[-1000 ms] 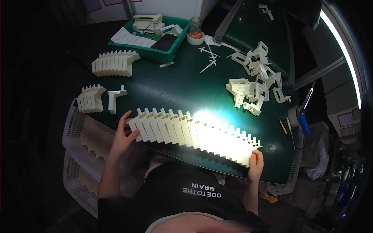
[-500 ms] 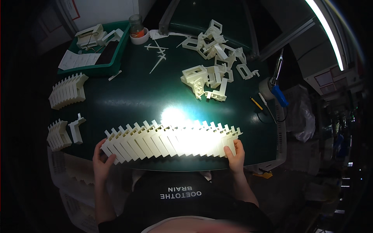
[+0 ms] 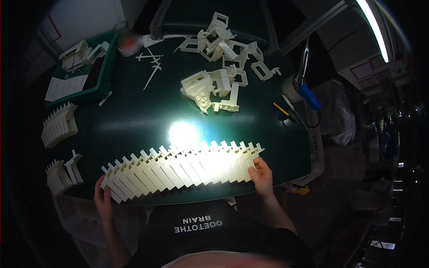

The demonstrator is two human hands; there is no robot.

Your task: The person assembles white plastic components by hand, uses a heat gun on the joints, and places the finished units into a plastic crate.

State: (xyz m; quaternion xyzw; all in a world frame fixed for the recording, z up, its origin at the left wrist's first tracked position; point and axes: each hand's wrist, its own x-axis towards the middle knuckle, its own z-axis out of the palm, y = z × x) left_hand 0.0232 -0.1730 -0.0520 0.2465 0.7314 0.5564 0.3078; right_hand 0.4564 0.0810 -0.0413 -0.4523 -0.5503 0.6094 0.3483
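Observation:
A long slanting row of cream-white plastic parts (image 3: pixel 167 173), overlapping like shingles with small pegs along the far edge, lies along the table's near side. My left hand (image 3: pixel 103 201) grips its left end, fingers behind and thumb in front. At the opposite end, my right hand (image 3: pixel 262 177) closes on the last part between thumb and fingers. Glare washes out some of the row's right half. Left of the row are a short stack of similar parts (image 3: pixel 58 177) and a single angled part (image 3: pixel 74 168) beside it. Farther back stands another stack (image 3: pixel 60 126).
Loose cream plastic frames (image 3: pixel 219 87) are heaped at the back middle. Thin white sprues (image 3: pixel 153 67) lie left of them. A green tray (image 3: pixel 96 93) holds white parts and paper. On the right are a blue-handled tool (image 3: pixel 308 97) and a yellow-black pen (image 3: pixel 281 109).
The view has turned, so the table and its contents appear farther left. Both hands still hold the row's ends, and the row looks slightly more tilted.

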